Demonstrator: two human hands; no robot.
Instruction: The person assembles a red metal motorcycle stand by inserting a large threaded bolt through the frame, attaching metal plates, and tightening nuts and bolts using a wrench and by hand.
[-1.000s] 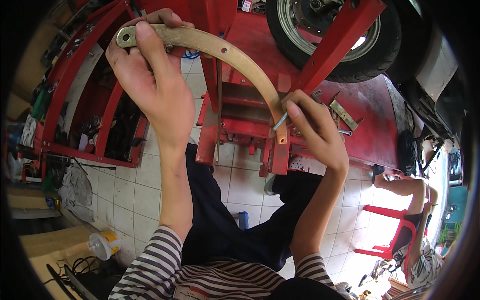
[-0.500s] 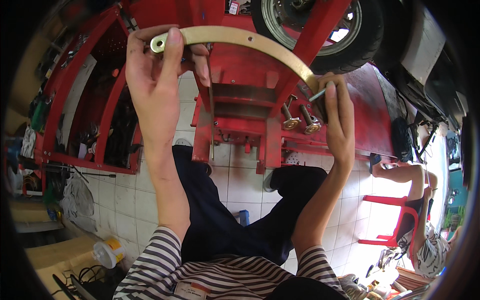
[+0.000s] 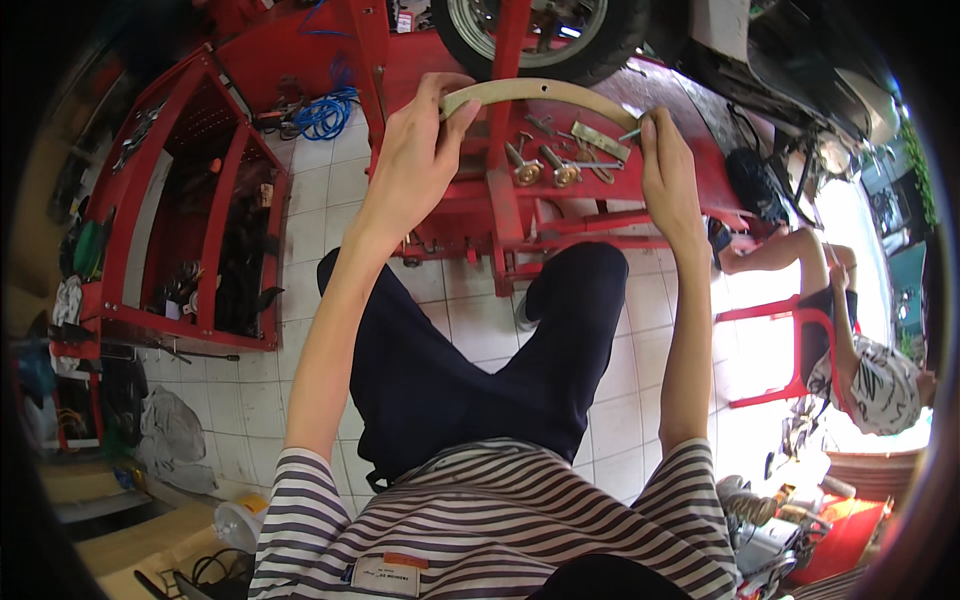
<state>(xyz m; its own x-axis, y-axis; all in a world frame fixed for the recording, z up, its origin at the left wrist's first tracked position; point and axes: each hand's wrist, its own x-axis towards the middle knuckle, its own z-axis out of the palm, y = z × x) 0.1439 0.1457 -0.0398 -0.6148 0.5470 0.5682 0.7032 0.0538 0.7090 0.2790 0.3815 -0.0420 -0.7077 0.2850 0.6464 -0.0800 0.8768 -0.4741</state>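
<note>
A curved, flat gold-coloured metal bar (image 3: 545, 90) with a hole near its middle spans between my two hands, arched away from me. My left hand (image 3: 422, 145) is closed on its left end, thumb on top. My right hand (image 3: 668, 175) pinches the right end, and a thin metal pin (image 3: 630, 134) sticks out to the left from its thumb and finger. Just beyond the bar's inner curve, two bolts with round brass-coloured ends (image 3: 527, 172) lie on the red metal bench (image 3: 690, 170). Beside them is a small flat metal plate (image 3: 598, 141).
A motorcycle wheel (image 3: 450, 45) stands behind a red upright post (image 3: 505, 150). To the left is a red tool cabinet (image 3: 205, 235), with a coiled blue hose (image 3: 325, 115) past it. A person in a patterned shirt (image 3: 880, 385) sits by a red chair (image 3: 765, 395) at right.
The bar has shifted toward the right and now sits lower over the bench, still in both hands. My view has turned, bringing the blue hose and more bench parts into sight.
</note>
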